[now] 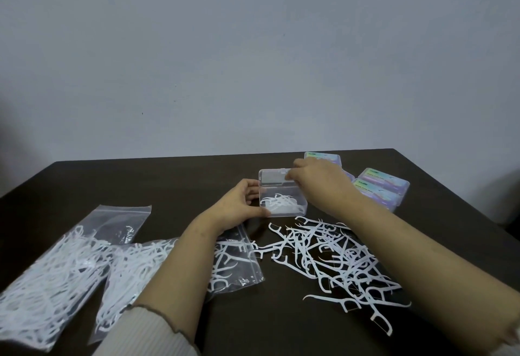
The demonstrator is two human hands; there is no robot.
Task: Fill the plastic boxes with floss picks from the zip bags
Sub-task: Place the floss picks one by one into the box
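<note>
Your left hand grips the left end of the small clear plastic box, fingers curled round its wall, while your right hand pinches the raised clear lid at its right edge; a few white floss picks lie inside. At 6 o'clock from the box a loose heap of white floss picks spreads toward the near edge of the dark counter, and at 8 o'clock two clear zip bags full of picks overlap. Closed boxes with iridescent labels crowd the 3 o'clock side near the counter's far right corner, with bare counter at 10 o'clock.
</note>
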